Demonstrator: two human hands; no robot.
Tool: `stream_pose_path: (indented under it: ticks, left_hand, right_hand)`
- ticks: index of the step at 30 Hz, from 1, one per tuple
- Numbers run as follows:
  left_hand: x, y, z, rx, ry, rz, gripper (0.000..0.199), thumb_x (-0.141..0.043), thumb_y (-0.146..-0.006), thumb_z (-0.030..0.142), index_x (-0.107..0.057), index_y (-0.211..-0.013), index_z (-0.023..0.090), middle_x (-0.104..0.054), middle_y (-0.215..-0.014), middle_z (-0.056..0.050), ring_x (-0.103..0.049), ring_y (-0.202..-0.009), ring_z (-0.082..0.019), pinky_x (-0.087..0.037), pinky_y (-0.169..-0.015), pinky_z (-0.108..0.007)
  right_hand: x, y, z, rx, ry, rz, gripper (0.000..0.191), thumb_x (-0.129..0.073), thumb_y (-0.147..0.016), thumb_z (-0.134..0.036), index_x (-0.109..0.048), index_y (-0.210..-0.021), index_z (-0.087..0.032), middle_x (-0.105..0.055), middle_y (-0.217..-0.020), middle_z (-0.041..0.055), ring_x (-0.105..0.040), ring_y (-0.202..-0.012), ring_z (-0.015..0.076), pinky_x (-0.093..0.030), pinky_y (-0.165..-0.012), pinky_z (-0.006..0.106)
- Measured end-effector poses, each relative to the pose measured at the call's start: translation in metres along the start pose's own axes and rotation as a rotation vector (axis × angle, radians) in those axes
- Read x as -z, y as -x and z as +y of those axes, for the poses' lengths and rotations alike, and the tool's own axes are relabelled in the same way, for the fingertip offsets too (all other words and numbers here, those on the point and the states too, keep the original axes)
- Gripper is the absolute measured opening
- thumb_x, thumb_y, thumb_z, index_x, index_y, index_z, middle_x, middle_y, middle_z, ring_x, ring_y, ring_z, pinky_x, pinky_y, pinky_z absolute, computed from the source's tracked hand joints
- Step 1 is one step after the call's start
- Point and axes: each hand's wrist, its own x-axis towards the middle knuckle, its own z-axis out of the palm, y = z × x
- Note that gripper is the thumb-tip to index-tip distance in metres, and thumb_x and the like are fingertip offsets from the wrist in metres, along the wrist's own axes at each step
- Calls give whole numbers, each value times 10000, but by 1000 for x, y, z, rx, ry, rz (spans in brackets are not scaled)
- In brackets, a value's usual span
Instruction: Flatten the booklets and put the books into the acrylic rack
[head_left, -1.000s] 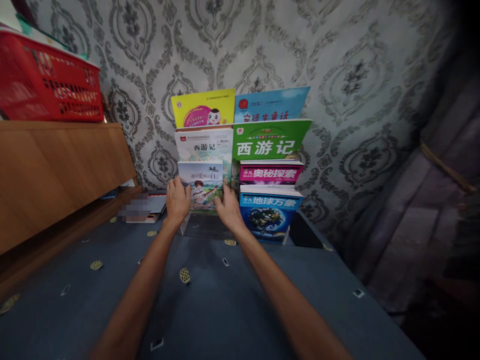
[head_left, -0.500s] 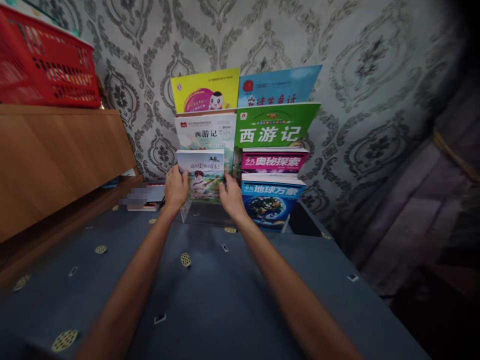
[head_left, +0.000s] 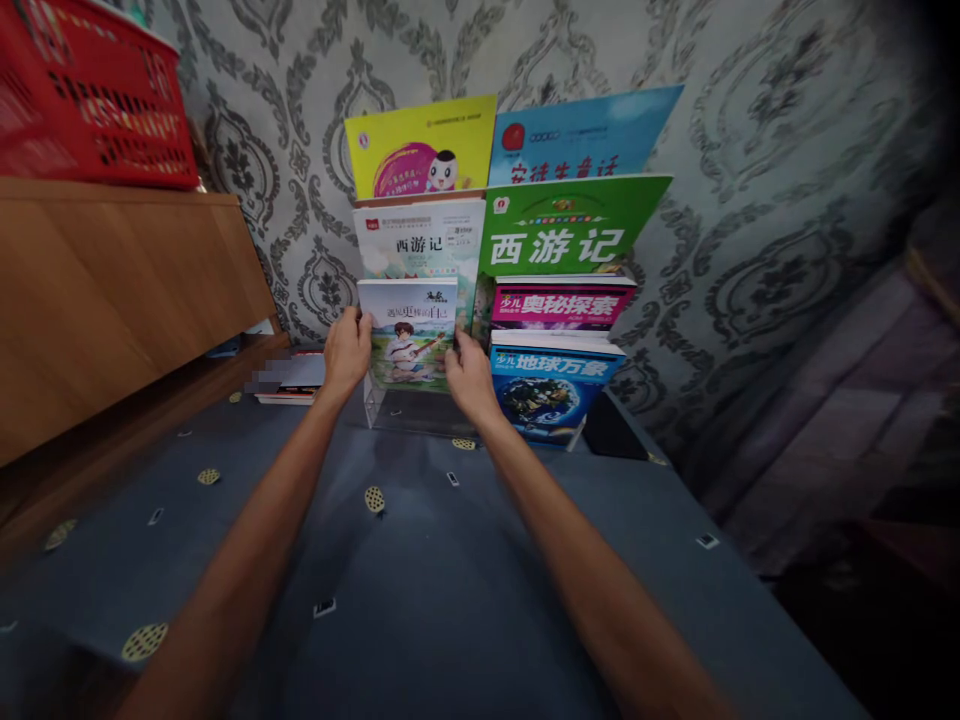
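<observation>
Between my two hands stands a book (head_left: 411,335) with a guitar player on its cover. My left hand (head_left: 347,352) grips its left edge, and my right hand (head_left: 471,375) grips its right edge; fingertips behind the cover are hidden. The book is in front of a pale book (head_left: 418,243), at the clear stepped rack (head_left: 420,412). Behind rises a yellow book (head_left: 424,140). On the right, upright in tiers, are a light-blue book (head_left: 585,130), a green book (head_left: 577,228), a magenta book (head_left: 562,303) and a blue book with a globe (head_left: 551,395).
A wooden cabinet (head_left: 127,310) carries a red basket (head_left: 112,100) on the left. Several books (head_left: 294,378) lie flat beside it. A dark flat object (head_left: 613,430) lies right of the rack. Patterned wallpaper (head_left: 750,190) is behind; a blue cloth (head_left: 420,580) covers the surface.
The view has shifted slightly, so the rack and its books appear higher and a little larger. Both hands still hold the guitar-cover book at its sides.
</observation>
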Motion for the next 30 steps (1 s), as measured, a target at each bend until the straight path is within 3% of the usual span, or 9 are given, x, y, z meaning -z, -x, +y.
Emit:
stream_pose_path:
  ticks: [9,14,18,21,24,27,30]
  left_hand:
    - [4,6,-10,-58,79,2,235,-396,-1017,301,-571,-903,192,-644,-860,-60,-601,-870,-211,-440,-822,-312]
    - [4,8,-13,-76,110,7,251,-395,-1014,331,-578,-916,189,-665,-888,-75,-620,-889,-222,-454,-831,-328]
    - [8,13,-17,-92,129,-20,285,-370,-1025,353,-590,-1035,172,-687,-1017,-112,-639,-986,-246,-461,-889,-359]
    - [13,21,-36,-95,61,-1,325,-335,-1037,372,-589,-1103,181,-694,-1073,-113,-633,-1038,-250,-461,-938,-372]
    - [17,32,-70,-29,-127,-34,312,-351,-1018,336,-606,-1110,179,-697,-1108,-125,-621,-1078,-270,-457,-989,-402]
    - [16,48,-106,105,-364,-132,353,-428,-968,322,-612,-1189,117,-661,-1232,-204,-571,-1215,-347,-437,-1044,-476]
    - [9,64,-130,158,-501,-239,470,-473,-953,387,-573,-1305,92,-571,-1404,-251,-449,-1385,-394,-380,-1113,-549]
  right_hand:
    - [6,1,-9,66,8,24,526,-426,-909,-184,-526,-1425,-188,-673,-1191,156,-657,-1073,316,-545,-947,557]
    - [8,3,-17,17,58,8,517,-416,-889,-154,-542,-1390,-155,-657,-1179,170,-658,-1050,309,-560,-910,535]
    - [9,6,-22,1,117,26,491,-436,-881,-171,-555,-1353,-105,-631,-1158,190,-625,-1114,310,-529,-977,519]
    - [7,20,-26,21,123,80,536,-464,-886,-219,-491,-1414,-129,-603,-1191,184,-592,-1160,325,-491,-1026,564]
    - [9,48,-43,32,65,87,615,-490,-900,-258,-387,-1496,-146,-568,-1228,186,-595,-1138,328,-497,-1012,586]
    - [25,82,-79,97,-95,-66,578,-483,-952,-275,-375,-1514,-192,-550,-1275,174,-611,-1129,298,-555,-942,535]
    - [58,107,-127,237,-369,-402,341,-470,-1010,-271,-597,-1325,-257,-612,-1248,96,-644,-1091,211,-595,-858,377]
